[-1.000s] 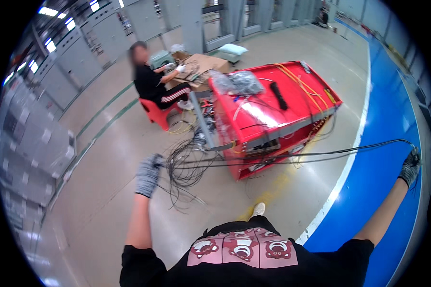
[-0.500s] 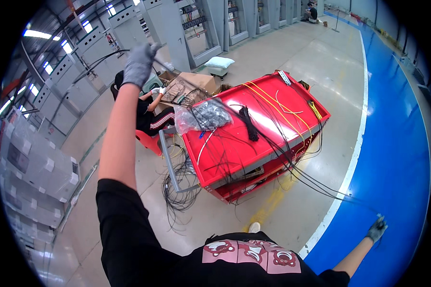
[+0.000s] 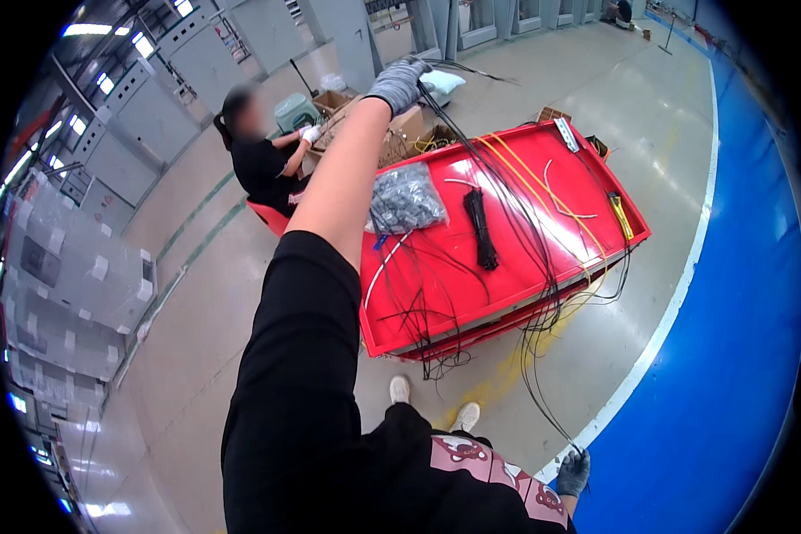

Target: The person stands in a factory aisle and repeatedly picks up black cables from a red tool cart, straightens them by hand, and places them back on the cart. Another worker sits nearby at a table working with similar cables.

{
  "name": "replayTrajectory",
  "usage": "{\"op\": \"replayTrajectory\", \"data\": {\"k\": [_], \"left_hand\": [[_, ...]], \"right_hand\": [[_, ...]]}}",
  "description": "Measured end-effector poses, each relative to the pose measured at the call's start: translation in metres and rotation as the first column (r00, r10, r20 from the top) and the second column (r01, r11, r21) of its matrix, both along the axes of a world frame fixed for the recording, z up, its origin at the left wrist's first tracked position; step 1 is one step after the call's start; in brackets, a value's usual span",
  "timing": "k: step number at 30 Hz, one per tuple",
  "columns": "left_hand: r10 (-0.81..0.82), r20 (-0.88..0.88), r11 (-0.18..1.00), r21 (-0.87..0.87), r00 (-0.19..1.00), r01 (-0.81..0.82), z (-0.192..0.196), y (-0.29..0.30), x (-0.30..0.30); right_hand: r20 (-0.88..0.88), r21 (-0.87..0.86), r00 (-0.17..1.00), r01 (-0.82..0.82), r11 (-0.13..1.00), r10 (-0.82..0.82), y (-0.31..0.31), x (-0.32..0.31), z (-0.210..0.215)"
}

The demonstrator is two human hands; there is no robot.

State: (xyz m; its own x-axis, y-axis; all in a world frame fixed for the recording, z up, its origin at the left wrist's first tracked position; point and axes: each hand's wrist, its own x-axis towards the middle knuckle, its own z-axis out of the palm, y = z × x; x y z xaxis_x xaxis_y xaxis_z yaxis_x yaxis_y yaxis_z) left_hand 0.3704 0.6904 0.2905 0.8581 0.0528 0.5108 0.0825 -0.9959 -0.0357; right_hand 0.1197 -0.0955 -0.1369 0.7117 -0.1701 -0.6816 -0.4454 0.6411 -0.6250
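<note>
My left hand (image 3: pixel 399 84), in a grey glove, is raised over the far edge of the red cart (image 3: pixel 427 303) and closed round a bundle of thin black wires (image 3: pixel 472 147). The bundle runs slack from there across the cart top and over its right side. Low at the right, my right hand (image 3: pixel 573 472), also gloved, is closed on the other end of the wires. On the cart lie a clear plastic bag of small grey parts (image 3: pixel 408 198), a bunch of black cable ties (image 3: pixel 481 230), yellow wires (image 3: pixel 529 182) and a yellow-handled tool (image 3: pixel 621 216).
A seated co-worker (image 3: pixel 262 160) in black with white gloves handles things by cardboard boxes (image 3: pixel 409 125) beyond the cart. Grey cabinets (image 3: pixel 165 111) line the back. Wrapped panels (image 3: pixel 71 267) stand at the left. Loose wires hang off the cart's near edge.
My left hand has moved right and forward, above the cart. My right hand has come down and inward toward my body. The wires, stretched taut before, now sag across the cart.
</note>
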Motion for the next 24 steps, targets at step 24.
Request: {"op": "replayTrajectory", "data": {"k": [24], "left_hand": [[-0.046, 0.015, 0.510, -0.859, 0.999, 0.036, -0.194, 0.233, -0.216]], "right_hand": [[-0.611, -0.206, 0.755, -0.443, 0.872, 0.239, 0.130, -0.064, 0.103]]}}
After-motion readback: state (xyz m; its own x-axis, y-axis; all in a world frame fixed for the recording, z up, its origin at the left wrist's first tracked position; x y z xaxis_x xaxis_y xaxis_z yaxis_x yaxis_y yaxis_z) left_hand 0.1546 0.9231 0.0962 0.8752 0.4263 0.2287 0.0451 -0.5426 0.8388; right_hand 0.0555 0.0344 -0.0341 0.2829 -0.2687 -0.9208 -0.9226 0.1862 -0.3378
